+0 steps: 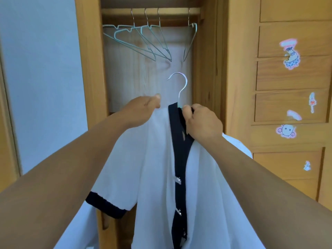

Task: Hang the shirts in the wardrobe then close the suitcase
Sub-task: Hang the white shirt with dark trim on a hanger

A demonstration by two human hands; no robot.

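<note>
Both hands are up in front of the open wardrobe (pixel 89 69), holding a white shirt (pixel 154 159) w/ navy trim on a hanger (pixel 179 87). The left hand (pixel 142 110) pinches the shirt's white shoulder fabric, fingers curled round it, thumb on top. The right hand (pixel 201 121) grips the navy collar (pixel 179 141) right at the base of the hanger neck, fingers clenched on cloth and wire together. The hanger's hook sticks up between the hands — free in the air, well below the rail (pixel 152 11) near the wardrobe's top edge.

Four empty hangers (pixel 143 38) hang on that rail: three bunched toward the left side, one toward the right. The shirt's body drops down past the bottom of view, navy-cuffed sleeve (pixel 107 205) hanging lower left. Wooden drawers (pixel 291 74) w/ cartoon stickers (pixel 291 54) stand to the wardrobe's right — suitcase not in view.
</note>
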